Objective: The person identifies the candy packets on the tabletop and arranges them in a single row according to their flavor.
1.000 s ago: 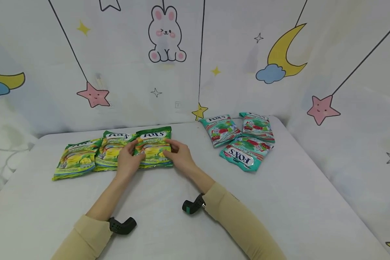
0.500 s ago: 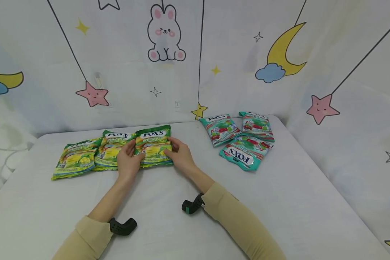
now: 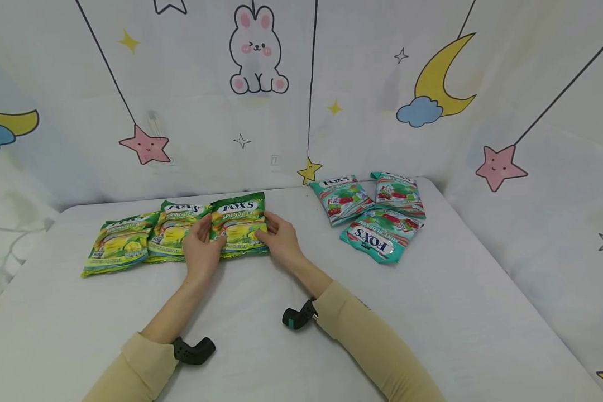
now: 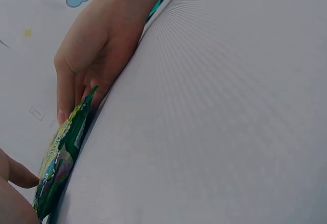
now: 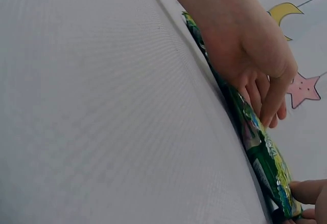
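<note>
Three green-and-yellow Fox's Spring Tea candy bags lie side by side at the back left in the head view. My left hand [image 3: 201, 254] holds the left edge of the rightmost candy bag [image 3: 238, 226], its thumb on the printed front. On the opposite edge, my right hand [image 3: 283, 243] grips the same bag, thumb on the front and fingers along the side. The middle candy bag [image 3: 170, 239] is partly covered by my left hand; the left candy bag [image 3: 120, 245] overlaps it slightly. In the left wrist view, the gripped bag [image 4: 66, 147] appears edge-on, low over the white surface.
Three teal Fox's candy bags [image 3: 382, 234] lie grouped at the back right, one with its lettering upside down. A white cloth covers the table [image 3: 407, 324]. Behind it hangs a white curtain [image 3: 196, 111] with a printed rabbit, stars and moons.
My right hand's fingers have slid from the bag's front to its right edge. Both hands otherwise stay at the same bag, and the other bags lie as before.
</note>
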Demonstrator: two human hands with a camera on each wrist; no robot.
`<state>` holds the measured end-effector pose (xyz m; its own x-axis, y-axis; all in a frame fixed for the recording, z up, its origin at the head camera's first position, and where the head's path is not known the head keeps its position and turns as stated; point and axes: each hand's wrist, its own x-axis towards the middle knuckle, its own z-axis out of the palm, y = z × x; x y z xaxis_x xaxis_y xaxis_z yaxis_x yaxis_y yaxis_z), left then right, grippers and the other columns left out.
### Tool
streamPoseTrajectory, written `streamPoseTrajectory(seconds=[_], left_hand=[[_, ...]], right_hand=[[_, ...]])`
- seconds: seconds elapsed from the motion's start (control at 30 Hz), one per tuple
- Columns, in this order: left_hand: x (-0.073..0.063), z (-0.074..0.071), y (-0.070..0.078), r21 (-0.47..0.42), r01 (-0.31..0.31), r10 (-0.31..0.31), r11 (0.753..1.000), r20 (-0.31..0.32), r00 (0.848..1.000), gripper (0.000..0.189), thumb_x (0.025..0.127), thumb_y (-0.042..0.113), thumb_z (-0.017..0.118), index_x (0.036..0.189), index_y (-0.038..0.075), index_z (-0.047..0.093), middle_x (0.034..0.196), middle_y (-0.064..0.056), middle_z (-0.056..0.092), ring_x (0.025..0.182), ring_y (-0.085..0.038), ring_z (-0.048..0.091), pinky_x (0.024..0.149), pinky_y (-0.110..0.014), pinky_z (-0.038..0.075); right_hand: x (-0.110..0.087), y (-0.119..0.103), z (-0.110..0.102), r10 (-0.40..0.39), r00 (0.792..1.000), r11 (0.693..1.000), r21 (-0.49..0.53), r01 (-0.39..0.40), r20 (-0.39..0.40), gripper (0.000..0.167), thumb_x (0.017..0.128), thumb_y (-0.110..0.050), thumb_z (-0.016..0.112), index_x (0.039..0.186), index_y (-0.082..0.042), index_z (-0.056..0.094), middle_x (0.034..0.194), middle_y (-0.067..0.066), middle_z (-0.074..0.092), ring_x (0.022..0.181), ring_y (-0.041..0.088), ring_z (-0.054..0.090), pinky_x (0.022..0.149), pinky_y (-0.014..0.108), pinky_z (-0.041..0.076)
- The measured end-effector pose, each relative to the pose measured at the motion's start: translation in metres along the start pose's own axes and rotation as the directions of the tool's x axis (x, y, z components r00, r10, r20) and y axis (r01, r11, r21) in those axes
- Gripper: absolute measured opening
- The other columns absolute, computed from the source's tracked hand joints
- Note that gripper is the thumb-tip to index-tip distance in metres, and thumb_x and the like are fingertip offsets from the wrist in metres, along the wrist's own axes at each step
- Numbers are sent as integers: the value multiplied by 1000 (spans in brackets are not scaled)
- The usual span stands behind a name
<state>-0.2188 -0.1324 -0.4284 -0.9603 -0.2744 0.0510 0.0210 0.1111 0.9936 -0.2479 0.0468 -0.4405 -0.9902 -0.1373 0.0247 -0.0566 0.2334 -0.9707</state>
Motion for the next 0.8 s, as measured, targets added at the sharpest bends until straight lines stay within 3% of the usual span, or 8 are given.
streamPoseTrajectory(seconds=[0.23, 0.5, 0.8], left_hand=[[1, 0, 1, -71, -9, 7, 997, -34, 999, 60, 92, -6, 62, 148, 3, 43, 156, -9, 42, 146, -18, 35, 118, -29, 31], [1, -1, 2, -103, 23, -29, 994, -48, 998, 58, 92, -6, 61, 147, 4, 45, 154, -10, 45, 145, -18, 39, 117, -27, 33], [2, 0, 1, -115, 17, -25, 993, -72, 997, 56, 93, -5, 62, 146, 3, 46, 152, -10, 48, 143, -19, 42, 116, -28, 34]], right_hand=[[1, 2, 0, -22, 1000, 1000, 14, 21, 18, 61, 95, -13, 68, 150, -7, 44, 148, 15, 51, 134, 26, 53, 104, 29, 48], [1, 1, 0, -15, 1000, 1000, 19, 14, 20, 58, 94, -12, 69, 148, -7, 47, 146, 16, 53, 134, 26, 53, 104, 30, 49], [-1, 0, -1, -2, 1000, 999, 44, 2, -9, 56, 93, -10, 69, 146, -8, 49, 147, 13, 53, 135, 24, 52, 105, 28, 48]])
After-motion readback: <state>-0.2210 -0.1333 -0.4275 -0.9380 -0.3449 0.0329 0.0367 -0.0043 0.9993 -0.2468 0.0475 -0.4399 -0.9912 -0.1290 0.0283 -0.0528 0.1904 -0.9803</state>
